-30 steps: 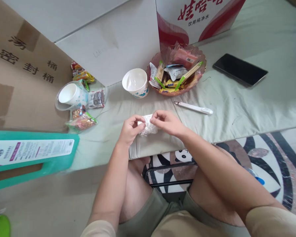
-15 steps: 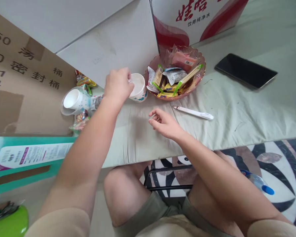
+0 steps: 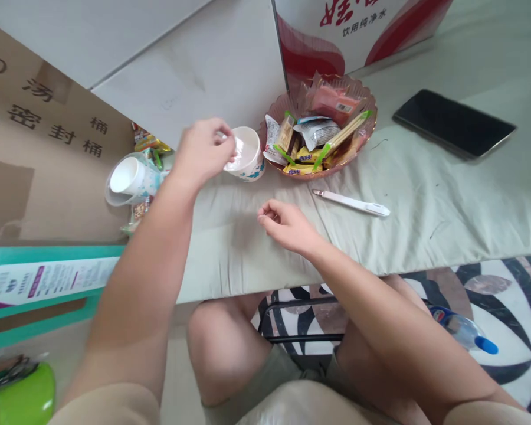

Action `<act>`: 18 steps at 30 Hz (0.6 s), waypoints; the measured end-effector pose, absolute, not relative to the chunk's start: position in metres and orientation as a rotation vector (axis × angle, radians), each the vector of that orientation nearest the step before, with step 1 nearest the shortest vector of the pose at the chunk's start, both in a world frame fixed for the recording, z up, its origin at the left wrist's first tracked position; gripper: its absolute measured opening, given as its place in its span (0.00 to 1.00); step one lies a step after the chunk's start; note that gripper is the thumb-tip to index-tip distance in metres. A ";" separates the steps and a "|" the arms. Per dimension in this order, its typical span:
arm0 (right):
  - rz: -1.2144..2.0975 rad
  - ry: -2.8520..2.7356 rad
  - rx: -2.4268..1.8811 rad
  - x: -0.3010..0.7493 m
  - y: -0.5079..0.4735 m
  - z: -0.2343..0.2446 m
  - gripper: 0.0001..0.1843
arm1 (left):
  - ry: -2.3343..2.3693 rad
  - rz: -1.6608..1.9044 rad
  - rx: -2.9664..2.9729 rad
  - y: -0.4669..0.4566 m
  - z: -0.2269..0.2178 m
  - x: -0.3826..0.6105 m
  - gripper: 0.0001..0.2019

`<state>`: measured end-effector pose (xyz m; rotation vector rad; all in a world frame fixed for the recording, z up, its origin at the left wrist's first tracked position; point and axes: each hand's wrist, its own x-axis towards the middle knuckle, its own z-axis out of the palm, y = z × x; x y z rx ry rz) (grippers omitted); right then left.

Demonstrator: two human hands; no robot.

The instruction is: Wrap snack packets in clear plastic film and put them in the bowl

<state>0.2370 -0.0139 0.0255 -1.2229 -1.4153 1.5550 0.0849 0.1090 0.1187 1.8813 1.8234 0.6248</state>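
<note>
Pale green, creased cloth covers the desk (image 3: 429, 206); its near edge overlooks a black, white and brown patterned floor (image 3: 520, 321).

Nearest: lime-green rounded object (image 3: 24, 395) at lower left, cut off by the view. Clear plastic bottle with a blue cap (image 3: 464, 327) on the floor, right of the person's legs. Teal carton with a white label (image 3: 71, 293) at left.

Right hand (image 3: 285, 224): over the near part of the cloth, contact unclear. Fingers loosely curled, index close to thumb; inside of the grip hidden, so cannot tell whether anything is held. Slim white tool with a dark tip (image 3: 354, 203) lies flat to its right.

Left hand (image 3: 207, 147): farther out, fingers bent, tips at the left rim of a white paper cup with blue print (image 3: 253, 156). Glossy clear film (image 3: 236, 152) shows there; cannot tell whether the fingers grip it. Cup upright, just beside a pink, translucent, scalloped bowl (image 3: 356, 150) full of wrapped snacks (image 3: 316, 133).

Well right of the bowl: flat black phone (image 3: 455, 124).

Behind: brown cardboard carton (image 3: 62, 195) at left, large white box (image 3: 230, 71) beyond the cup, red-and-white printed carton (image 3: 367, 44) beyond the bowl.
</note>
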 end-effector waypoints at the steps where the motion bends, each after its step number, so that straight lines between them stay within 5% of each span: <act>1: 1.547 -1.427 -1.223 0.235 -0.015 0.025 0.06 | 1.837 0.813 1.857 0.094 0.118 0.069 0.02; 4: 1.512 -1.460 -1.212 0.228 -0.020 0.023 0.06 | 2.051 1.029 1.751 0.049 0.104 0.005 0.02; 10: 1.407 -1.532 -1.235 0.205 -0.026 0.010 0.07 | 2.700 0.751 1.541 0.015 0.068 -0.107 0.20; 15: 1.306 -1.613 -1.288 0.192 -0.028 0.004 0.08 | 2.588 0.484 1.505 0.024 0.046 -0.137 0.35; 18: 1.280 -1.639 -1.317 0.190 -0.028 0.006 0.08 | 2.571 0.444 1.668 0.013 0.036 -0.136 0.34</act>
